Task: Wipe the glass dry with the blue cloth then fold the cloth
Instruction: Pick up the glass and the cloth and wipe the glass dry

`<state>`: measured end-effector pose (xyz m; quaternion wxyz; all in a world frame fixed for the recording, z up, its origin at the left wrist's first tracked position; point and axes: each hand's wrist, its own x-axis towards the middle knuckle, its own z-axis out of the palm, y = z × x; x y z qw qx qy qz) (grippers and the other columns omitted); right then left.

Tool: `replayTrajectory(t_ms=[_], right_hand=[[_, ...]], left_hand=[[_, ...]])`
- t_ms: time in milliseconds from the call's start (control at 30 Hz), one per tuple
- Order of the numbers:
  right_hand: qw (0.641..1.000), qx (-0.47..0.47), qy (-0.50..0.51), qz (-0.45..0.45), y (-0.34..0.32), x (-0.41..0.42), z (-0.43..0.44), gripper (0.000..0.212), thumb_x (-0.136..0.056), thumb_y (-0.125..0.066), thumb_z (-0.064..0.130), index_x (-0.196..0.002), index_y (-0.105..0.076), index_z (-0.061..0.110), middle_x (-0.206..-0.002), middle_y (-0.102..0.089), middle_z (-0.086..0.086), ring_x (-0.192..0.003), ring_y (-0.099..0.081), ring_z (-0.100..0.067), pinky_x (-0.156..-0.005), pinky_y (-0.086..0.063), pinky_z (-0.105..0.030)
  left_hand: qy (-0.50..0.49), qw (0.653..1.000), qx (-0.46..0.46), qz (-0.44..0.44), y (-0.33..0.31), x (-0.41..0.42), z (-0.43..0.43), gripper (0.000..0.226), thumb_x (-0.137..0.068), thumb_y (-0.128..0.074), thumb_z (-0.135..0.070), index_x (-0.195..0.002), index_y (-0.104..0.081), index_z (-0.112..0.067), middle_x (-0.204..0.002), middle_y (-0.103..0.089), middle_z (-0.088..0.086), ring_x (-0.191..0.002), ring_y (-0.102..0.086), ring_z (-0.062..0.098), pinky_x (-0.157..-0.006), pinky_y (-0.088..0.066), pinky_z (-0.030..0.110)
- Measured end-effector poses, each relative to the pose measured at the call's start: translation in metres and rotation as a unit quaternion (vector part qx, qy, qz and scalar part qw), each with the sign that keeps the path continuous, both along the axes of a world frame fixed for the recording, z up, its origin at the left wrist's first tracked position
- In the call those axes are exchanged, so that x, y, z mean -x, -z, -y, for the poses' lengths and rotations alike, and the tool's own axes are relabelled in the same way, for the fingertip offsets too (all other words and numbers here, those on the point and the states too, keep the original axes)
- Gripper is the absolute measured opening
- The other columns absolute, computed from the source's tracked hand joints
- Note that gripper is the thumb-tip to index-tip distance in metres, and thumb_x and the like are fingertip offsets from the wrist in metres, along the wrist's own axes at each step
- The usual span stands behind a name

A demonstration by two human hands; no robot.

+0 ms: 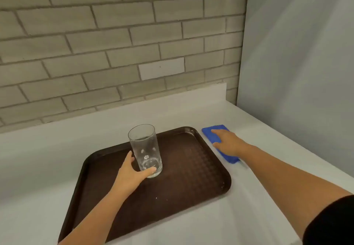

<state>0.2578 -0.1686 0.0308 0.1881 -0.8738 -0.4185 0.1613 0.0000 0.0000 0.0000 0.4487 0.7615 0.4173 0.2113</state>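
Observation:
A tall clear glass [144,145] stands upright on a dark brown tray [191,168], with water drops on its wall. My left hand [132,171] curls around the base of the glass, thumb in front and fingers behind it. A folded blue cloth [212,135] lies on the white counter just right of the tray. My right hand [228,143] rests flat on top of the cloth, fingers spread, covering its middle.
The white counter [47,168] runs to a brick wall [115,53] at the back. A pale panel [297,72] closes off the right side close to the cloth. The tray takes up the middle of the counter.

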Motion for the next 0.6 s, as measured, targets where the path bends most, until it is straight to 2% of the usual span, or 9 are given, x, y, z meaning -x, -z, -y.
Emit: replayTrajectory(t_ms=[133, 200, 300, 433, 500, 600], right_hand=[[0.999, 0.048, 0.0, 0.0, 0.019, -0.023, -0.022, 0.055, -0.094, -0.041, 0.022, -0.143, -0.017, 0.016, -0.155, -0.015, -0.011, -0.143, -0.011, -0.027, -0.116, -0.019, -0.04], [0.996, 0.086, 0.002, 0.016, 0.026, -0.033, -0.032, 0.057, -0.093, -0.042, 0.026, -0.143, -0.016, 0.018, -0.155, -0.014, -0.012, -0.143, -0.01, -0.03, -0.115, -0.02, -0.044], [0.989, 0.136, 0.012, 0.048, 0.033, -0.043, -0.04, 0.061, -0.091, -0.044, 0.031, -0.143, -0.014, 0.024, -0.154, -0.012, -0.015, -0.14, -0.014, -0.036, -0.113, -0.024, -0.048], [0.977, 0.174, 0.018, 0.123, 0.039, -0.048, -0.048, 0.058, -0.091, -0.044, 0.033, -0.141, -0.017, 0.031, -0.151, -0.021, -0.015, -0.134, -0.026, -0.039, -0.107, -0.028, -0.048], [0.972, 0.167, 0.011, 0.162, 0.041, -0.049, -0.049, 0.053, -0.092, -0.041, 0.021, -0.14, -0.021, 0.03, -0.145, -0.03, -0.016, -0.128, -0.033, -0.039, -0.103, -0.034, -0.045], [0.976, 0.115, 0.005, 0.186, 0.046, -0.054, -0.047, 0.052, -0.089, -0.036, 0.002, -0.136, -0.032, 0.023, -0.133, -0.041, -0.018, -0.117, -0.042, -0.038, -0.096, -0.041, -0.041]], left_hand=[[-0.009, 0.998, 0.0, 0.058, 0.011, -0.014, -0.006, 0.083, -0.06, -0.083, -0.029, -0.131, -0.041, -0.028, -0.108, -0.056, -0.017, -0.098, -0.055, 0.003, -0.082, -0.037, 0.017], [-0.02, 0.997, 0.009, 0.071, 0.014, -0.02, -0.008, 0.08, -0.059, -0.084, -0.026, -0.128, -0.043, -0.03, -0.098, -0.054, -0.028, -0.085, -0.053, -0.009, -0.069, -0.037, 0.009], [-0.024, 0.996, 0.019, 0.081, 0.017, -0.025, -0.012, 0.079, -0.057, -0.085, -0.023, -0.123, -0.044, -0.032, -0.094, -0.051, -0.033, -0.083, -0.052, -0.011, -0.065, -0.037, 0.007], [-0.029, 0.997, -0.001, 0.067, 0.015, -0.027, -0.013, 0.07, -0.055, -0.085, -0.027, -0.114, -0.048, -0.032, -0.097, -0.057, -0.024, -0.085, -0.055, -0.007, -0.063, -0.04, 0.007], [-0.034, 0.997, -0.006, 0.072, 0.015, -0.029, -0.013, 0.068, -0.055, -0.085, -0.028, -0.113, -0.049, -0.029, -0.1, -0.06, -0.017, -0.089, -0.057, -0.003, -0.067, -0.041, 0.009], [-0.048, 0.995, -0.003, 0.087, 0.016, -0.03, -0.01, 0.062, -0.056, -0.084, -0.026, -0.108, -0.05, -0.031, -0.097, -0.061, -0.017, -0.089, -0.06, 0.0, -0.068, -0.042, 0.011]])
